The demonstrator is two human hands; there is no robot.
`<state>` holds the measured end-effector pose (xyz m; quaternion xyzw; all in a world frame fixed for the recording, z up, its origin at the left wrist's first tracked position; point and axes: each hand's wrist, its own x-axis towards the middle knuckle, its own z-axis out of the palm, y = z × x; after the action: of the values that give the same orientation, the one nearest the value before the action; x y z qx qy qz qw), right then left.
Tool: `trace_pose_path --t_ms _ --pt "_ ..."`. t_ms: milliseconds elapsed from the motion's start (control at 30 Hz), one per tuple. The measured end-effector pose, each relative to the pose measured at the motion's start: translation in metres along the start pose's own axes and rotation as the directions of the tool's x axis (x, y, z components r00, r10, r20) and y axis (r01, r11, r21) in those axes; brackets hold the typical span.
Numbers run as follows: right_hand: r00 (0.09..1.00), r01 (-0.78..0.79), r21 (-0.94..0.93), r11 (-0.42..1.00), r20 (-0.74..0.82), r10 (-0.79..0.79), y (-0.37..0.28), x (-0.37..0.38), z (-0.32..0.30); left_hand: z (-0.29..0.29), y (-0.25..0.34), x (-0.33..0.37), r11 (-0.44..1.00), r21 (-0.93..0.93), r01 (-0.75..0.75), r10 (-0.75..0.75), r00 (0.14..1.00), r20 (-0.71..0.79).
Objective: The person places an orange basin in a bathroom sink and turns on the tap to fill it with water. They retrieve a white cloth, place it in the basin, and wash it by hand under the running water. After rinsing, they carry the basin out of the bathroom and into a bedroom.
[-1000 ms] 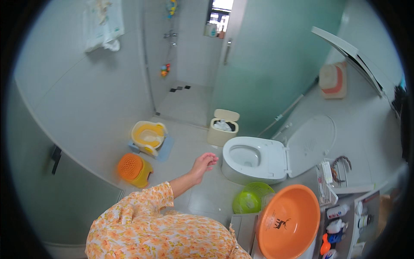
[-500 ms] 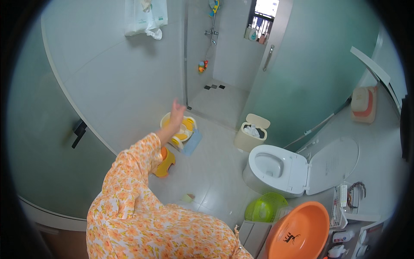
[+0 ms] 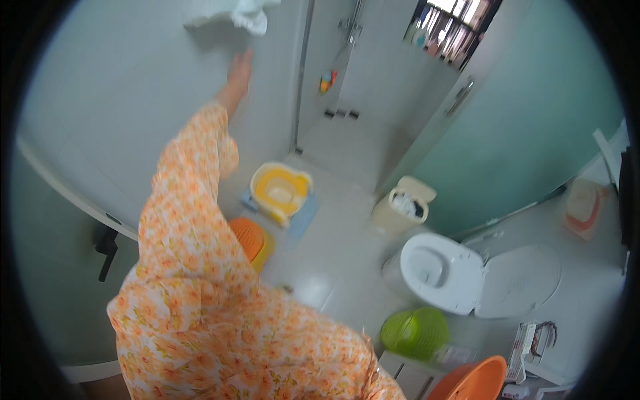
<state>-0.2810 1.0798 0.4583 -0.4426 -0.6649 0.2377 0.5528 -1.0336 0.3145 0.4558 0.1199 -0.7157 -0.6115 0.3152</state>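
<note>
My left hand is raised toward the left wall, in an orange-flowered sleeve. Its fingers look stretched out and hold nothing that I can see, though motion blurs them a little. Just above the fingertips, apart from them, a white tissue hangs out of a tissue pack on the wall. The top of the pack is cut off by the picture's edge. My right hand does not show.
Below the arm stand a yellow-and-white child's potty and an orange-yellow step stool. To the right are a lidded bin, a toilet, a green basket and an orange basin. A glass shower door stands behind.
My left hand has risen from above the potty to just below the hanging tissue. The view has shifted, so the potty shows fully and the basin less.
</note>
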Motion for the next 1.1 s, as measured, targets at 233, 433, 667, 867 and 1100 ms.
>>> trace_pose_path --t_ms 233,433,667,867,1100 --pt "0.993 0.097 -0.115 0.989 -0.05 -0.103 -0.082 0.005 -0.008 0.004 0.038 0.076 0.973 -0.165 0.162 -0.198 0.953 -0.23" --pt "0.976 0.205 -0.11 0.973 -0.048 -0.211 -0.114 0.027 -0.02 0.016 0.006 0.144 0.962 -0.265 0.064 -0.041 0.995 0.092" --pt "0.963 0.023 0.236 0.971 0.257 -0.085 -0.2 -0.065 0.15 0.012 -0.015 0.041 0.937 0.124 -0.327 0.316 0.943 0.101" --pt "0.749 -0.14 0.329 0.934 0.652 -0.117 -0.219 -0.164 0.269 0.008 -0.012 -0.045 0.95 0.076 -0.304 0.29 0.944 0.157" --pt "0.444 -0.387 0.364 0.847 0.879 -0.175 -0.23 -0.229 0.328 0.01 -0.062 -0.19 0.803 0.284 -0.524 0.024 0.505 0.863"
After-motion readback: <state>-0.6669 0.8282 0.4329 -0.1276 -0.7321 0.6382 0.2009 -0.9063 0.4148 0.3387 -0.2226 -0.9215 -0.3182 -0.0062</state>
